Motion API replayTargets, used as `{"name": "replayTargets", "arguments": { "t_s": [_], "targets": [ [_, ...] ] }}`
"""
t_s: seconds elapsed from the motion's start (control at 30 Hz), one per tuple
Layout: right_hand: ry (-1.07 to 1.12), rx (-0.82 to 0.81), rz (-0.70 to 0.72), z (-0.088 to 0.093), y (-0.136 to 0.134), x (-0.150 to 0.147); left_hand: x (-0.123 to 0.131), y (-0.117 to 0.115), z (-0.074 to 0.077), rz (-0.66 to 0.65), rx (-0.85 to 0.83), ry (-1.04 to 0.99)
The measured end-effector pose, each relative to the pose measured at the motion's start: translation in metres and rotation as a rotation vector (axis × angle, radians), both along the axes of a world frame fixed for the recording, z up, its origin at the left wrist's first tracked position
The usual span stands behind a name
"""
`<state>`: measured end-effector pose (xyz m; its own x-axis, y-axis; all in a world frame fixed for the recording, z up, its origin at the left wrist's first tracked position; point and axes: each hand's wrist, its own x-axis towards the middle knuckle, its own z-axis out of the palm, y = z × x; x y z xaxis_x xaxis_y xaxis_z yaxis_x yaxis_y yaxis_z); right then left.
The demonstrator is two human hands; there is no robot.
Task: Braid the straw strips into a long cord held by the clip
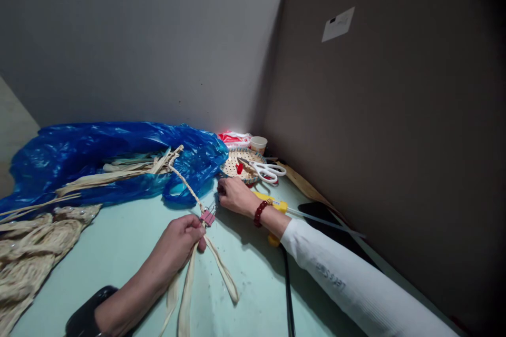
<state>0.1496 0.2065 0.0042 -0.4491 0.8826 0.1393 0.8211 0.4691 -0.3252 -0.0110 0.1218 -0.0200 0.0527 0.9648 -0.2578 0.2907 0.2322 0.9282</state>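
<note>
My left hand [185, 238] pinches pale flat husk-like strands [186, 289] just below a pink binder clip [207, 217]. The clip sits at the lower end of a thin braid [185, 183], which runs up to a bundle of dry strands [118, 174]. Below my left fingers the loose strand ends hang apart over the table. My right hand [239, 196] is a little above and right of the clip, fingers curled together. Whatever its fingertips hold, if anything, is hidden. Under my right wrist lies a yellow glue gun [280, 206] with a translucent glue stick [316, 217].
A blue plastic bag [98, 142] lies along the back wall. At left is a woven strand piece [35, 258]. White-handled scissors [269, 171] rest on a woven basket [229, 168] beside a paper cup [259, 144]. A black cord [288, 289] runs toward me over the pale green table [130, 231].
</note>
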Motion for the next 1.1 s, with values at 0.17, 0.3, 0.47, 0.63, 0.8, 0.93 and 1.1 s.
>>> {"name": "replayTargets", "arguments": {
  "t_s": [0.17, 0.3, 0.47, 0.63, 0.8, 0.93, 1.1],
  "targets": [
    [-0.068, 0.040, 0.010, -0.002, -0.006, 0.001, -0.003, -0.006, 0.004, -0.011, -0.019, 0.026],
    [-0.102, 0.080, 0.018, -0.005, -0.018, 0.002, -0.004, -0.017, 0.011, -0.013, -0.031, 0.044],
    [-0.098, 0.110, 0.007, -0.007, -0.030, 0.002, -0.004, -0.030, 0.019, -0.037, -0.038, 0.049],
    [-0.052, 0.094, 0.045, -0.007, -0.038, 0.009, -0.006, -0.039, 0.020, -0.039, -0.042, 0.053],
    [0.029, 0.067, 0.040, -0.007, -0.040, 0.014, -0.006, -0.045, 0.021, -0.050, -0.044, 0.058],
    [0.111, 0.071, 0.023, 0.000, -0.052, 0.019, -0.006, -0.049, 0.021, -0.032, -0.055, 0.046],
    [0.204, 0.007, 0.050, 0.013, -0.093, 0.019, -0.009, -0.058, 0.019, -0.044, -0.094, -0.031]
  ]
}}
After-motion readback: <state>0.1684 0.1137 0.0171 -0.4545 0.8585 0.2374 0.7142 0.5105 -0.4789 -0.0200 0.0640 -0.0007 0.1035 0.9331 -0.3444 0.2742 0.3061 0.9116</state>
